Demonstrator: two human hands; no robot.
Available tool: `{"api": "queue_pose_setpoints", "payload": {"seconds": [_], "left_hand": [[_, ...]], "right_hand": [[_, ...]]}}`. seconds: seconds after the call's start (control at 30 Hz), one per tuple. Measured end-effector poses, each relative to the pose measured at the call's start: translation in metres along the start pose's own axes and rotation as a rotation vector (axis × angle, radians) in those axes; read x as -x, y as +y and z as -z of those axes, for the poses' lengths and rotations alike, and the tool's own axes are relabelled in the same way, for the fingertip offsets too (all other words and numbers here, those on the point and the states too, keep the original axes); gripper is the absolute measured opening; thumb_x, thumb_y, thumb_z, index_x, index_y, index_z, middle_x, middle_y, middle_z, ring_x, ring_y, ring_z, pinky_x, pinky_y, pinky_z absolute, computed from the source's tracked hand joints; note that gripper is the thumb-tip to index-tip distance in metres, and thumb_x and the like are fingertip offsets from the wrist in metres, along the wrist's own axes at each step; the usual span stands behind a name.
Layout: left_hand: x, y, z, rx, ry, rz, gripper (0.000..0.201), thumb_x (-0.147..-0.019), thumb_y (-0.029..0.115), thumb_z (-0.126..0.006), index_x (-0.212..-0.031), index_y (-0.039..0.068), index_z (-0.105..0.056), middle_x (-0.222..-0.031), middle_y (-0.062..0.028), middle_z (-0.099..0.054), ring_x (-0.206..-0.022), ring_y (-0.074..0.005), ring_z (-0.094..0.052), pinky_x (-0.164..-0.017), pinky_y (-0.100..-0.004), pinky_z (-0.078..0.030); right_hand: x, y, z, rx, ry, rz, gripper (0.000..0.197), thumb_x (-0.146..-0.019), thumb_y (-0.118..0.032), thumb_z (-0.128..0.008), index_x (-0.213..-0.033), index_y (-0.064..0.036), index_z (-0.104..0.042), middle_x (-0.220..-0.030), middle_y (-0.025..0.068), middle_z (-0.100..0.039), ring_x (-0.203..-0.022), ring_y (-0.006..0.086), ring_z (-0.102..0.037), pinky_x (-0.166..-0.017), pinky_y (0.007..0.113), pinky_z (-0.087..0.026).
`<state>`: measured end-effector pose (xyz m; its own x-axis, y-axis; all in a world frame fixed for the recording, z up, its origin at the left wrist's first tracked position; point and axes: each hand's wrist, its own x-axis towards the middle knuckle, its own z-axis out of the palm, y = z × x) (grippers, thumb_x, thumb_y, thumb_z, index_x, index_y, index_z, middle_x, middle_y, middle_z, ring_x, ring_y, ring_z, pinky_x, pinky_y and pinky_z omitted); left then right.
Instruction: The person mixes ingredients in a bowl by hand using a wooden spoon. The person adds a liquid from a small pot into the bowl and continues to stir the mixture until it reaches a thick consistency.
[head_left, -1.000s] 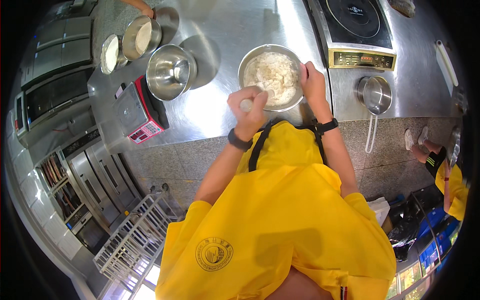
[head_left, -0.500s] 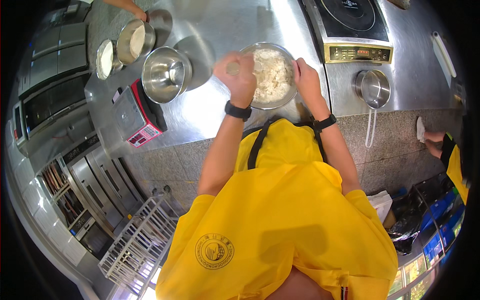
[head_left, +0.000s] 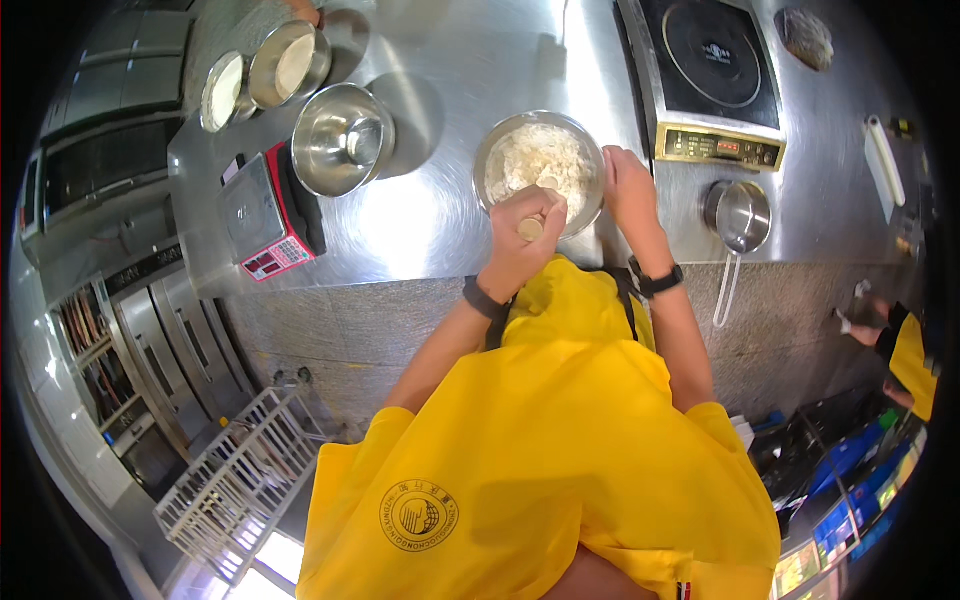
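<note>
A steel bowl (head_left: 484,160) with crumbly, pale flour mixture (head_left: 535,155) stands on the worktop in front of me. My left hand (head_left: 512,245) is closed around a wooden stick (head_left: 531,229) like a small rolling pin, above the bowl's near rim. The stick's round end shows at my fist, and its other part reaches into the mixture. My right hand (head_left: 632,195) grips the bowl's right rim, thumb and fingers bent over the edge.
Left of the bowl are a bare steel bowl (head_left: 312,160), a red kitchen scale (head_left: 282,240) and two bowls of powder (head_left: 290,70) (head_left: 222,95). To the right stand an induction cooker (head_left: 715,70) and a small saucepan (head_left: 740,215). A co-worker's hand (head_left: 303,10) shows at the top left.
My left hand with the stick has moved from the bowl's left side down to its near rim. The right hand stays on the bowl's rim. The whole view has shifted slightly.
</note>
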<state>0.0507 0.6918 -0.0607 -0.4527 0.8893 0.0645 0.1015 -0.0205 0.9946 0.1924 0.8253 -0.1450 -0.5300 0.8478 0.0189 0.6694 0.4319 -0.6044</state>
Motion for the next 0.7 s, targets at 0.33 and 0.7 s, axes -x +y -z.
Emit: {"api": "queue_pose_setpoints", "payload": {"seconds": [0.33, 0.7], "left_hand": [[-0.011, 0.013, -0.012, -0.395, 0.007, -0.175, 0.086, -0.075, 0.037, -0.082, -0.143, 0.004, -0.042, -0.146, -0.0262, -0.035, -0.143, -0.0489, -0.024, -0.115, -0.0548, -0.028], [0.039, -0.057, 0.05, -0.353, 0.344, 0.223, 0.056, -0.089, 0.026, -0.069, -0.129, -0.004, -0.046, -0.127, -0.0278, -0.055, -0.122, -0.0445, -0.051, -0.103, -0.0485, -0.041]], "right_hand": [[0.024, -0.092, 0.076, -0.462, -0.399, 0.186, 0.046, -0.078, 0.002, -0.064, -0.124, -0.0004, -0.059, -0.111, 0.0186, -0.064, -0.102, 0.035, -0.062, -0.089, 0.036, -0.049], [0.006, -0.078, 0.043, -0.647, -0.248, 0.057, 0.02, -0.09, -0.009, -0.07, -0.077, 0.0024, -0.061, -0.077, 0.0047, -0.065, -0.079, 0.0119, -0.061, -0.074, 0.025, -0.046]]}}
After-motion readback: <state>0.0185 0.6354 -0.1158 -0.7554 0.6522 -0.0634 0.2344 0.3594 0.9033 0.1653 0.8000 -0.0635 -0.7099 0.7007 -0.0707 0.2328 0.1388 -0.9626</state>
